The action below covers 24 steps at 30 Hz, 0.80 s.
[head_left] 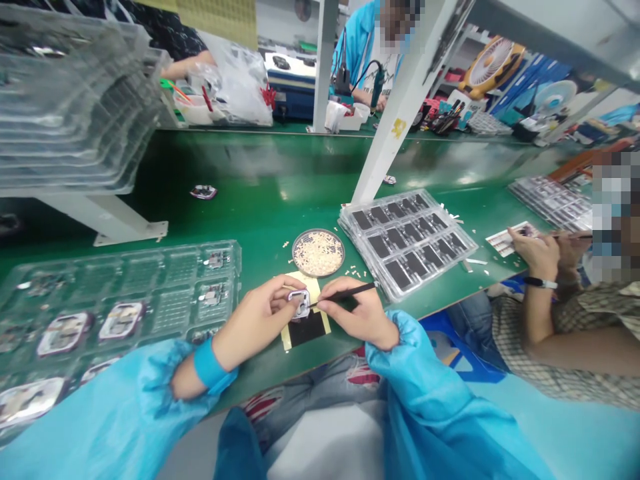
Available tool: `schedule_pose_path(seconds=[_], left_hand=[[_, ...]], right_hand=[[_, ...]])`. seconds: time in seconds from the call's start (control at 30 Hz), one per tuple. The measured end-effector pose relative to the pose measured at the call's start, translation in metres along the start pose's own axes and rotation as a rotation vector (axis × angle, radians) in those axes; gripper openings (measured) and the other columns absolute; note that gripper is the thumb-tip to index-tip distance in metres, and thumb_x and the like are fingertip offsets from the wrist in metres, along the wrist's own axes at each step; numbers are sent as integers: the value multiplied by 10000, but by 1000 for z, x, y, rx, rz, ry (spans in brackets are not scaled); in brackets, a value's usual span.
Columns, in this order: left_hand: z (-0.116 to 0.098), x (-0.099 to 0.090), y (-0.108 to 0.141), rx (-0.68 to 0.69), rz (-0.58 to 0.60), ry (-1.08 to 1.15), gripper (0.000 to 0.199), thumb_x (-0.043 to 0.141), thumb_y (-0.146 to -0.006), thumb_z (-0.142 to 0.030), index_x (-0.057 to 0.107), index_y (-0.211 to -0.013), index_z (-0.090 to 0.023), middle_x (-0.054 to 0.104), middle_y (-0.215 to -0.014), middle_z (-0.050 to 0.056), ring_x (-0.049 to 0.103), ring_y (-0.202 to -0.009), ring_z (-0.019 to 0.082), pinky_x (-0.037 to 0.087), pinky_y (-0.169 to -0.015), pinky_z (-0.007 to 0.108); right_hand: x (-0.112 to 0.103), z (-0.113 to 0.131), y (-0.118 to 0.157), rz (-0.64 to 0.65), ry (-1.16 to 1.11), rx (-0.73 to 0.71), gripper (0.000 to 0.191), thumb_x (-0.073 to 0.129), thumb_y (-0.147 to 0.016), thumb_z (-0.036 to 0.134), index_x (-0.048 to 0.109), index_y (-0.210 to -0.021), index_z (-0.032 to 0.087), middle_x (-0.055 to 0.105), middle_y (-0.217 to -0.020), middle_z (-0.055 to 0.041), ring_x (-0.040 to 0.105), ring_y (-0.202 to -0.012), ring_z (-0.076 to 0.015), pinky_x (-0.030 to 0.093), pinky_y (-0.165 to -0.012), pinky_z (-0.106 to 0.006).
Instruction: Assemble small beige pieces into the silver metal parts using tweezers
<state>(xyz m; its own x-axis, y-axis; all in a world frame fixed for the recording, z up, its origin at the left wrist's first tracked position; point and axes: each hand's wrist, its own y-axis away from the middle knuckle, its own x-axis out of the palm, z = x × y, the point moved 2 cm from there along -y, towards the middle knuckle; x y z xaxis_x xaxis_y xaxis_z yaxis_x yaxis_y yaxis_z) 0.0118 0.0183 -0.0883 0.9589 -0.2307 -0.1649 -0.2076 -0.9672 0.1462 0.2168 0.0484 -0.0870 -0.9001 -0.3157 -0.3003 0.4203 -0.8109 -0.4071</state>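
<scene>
My left hand (265, 313) grips a small square watch-like case (299, 304) with a pale purple rim, thumb and fingers pinched on its left edge. In my right hand (357, 310) is a pair of black tweezers (354, 291), slanted, with the tip close to the case; whether it touches I cannot tell. Beneath both lies a black pad (307, 330) edged with yellow tape on the green bench. Just beyond stands a round dish (320, 275) filled with tiny pale and dark pieces. Several loose pale bits (356, 272) lie to its right.
On the left, a clear compartment tray (165, 257) holds several cases and small boards. A tray stack with dark screens (425, 267) sits right of the dish. Clear trays (75, 100) are piled upper left. A slanted white post (385, 147) rises ahead. A co-worker's hands (543, 253) work at right.
</scene>
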Motion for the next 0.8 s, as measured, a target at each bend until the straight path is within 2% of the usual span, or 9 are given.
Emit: schedule_pose_path(seconds=[0.3,0.43,0.53,0.63,0.73,0.8], left_hand=[[-1,1,0,-11,-11,-27,265,611,-912,-368,581,-1111,-196,729,-950,60,719,-817,221,579,-781,356],[-1,0,0,-8,-11,-39,263,615,-915,-372,590,-1111,-199,729,-978,63,714,-868,227,574,-813,360],[0,0,0,1,-1,-36,263,614,-916,-378,602,-1105,-195,725,-1015,73,712,-893,230,576,-825,359],[0,-1,0,7,16,-36,286,631,-905,-410,611,-1095,-196,721,-1020,77,707,-936,243,582,-834,359],[1,-4,-1,15,-4,-74,346,674,-866,-460,620,-1082,-196,717,-1050,93,692,-1013,274,584,-869,374],[2,-8,-2,12,-29,-84,435,722,-816,-490,613,-1113,-193,721,-1060,106,698,-1005,294,592,-873,398]], right_hand=[[1,2,1,40,8,-18,93,731,-870,253,690,-942,210,726,-901,-53,685,-875,-193,555,-850,-344],[0,-3,0,71,-138,99,91,723,-883,260,679,-924,192,732,-933,-62,696,-905,-188,557,-878,-353],[-1,-9,-1,122,-294,204,154,722,-887,313,647,-896,179,732,-938,-66,707,-921,-186,565,-878,-355],[-3,-11,0,157,-411,250,238,747,-862,366,605,-868,175,729,-927,-69,709,-926,-186,566,-880,-357],[-12,-2,6,191,-443,273,304,757,-847,424,592,-872,170,723,-902,-70,699,-864,-175,566,-824,-332],[-29,11,11,203,-430,261,323,666,-912,477,593,-868,166,714,-874,-78,685,-831,-177,559,-803,-335]])
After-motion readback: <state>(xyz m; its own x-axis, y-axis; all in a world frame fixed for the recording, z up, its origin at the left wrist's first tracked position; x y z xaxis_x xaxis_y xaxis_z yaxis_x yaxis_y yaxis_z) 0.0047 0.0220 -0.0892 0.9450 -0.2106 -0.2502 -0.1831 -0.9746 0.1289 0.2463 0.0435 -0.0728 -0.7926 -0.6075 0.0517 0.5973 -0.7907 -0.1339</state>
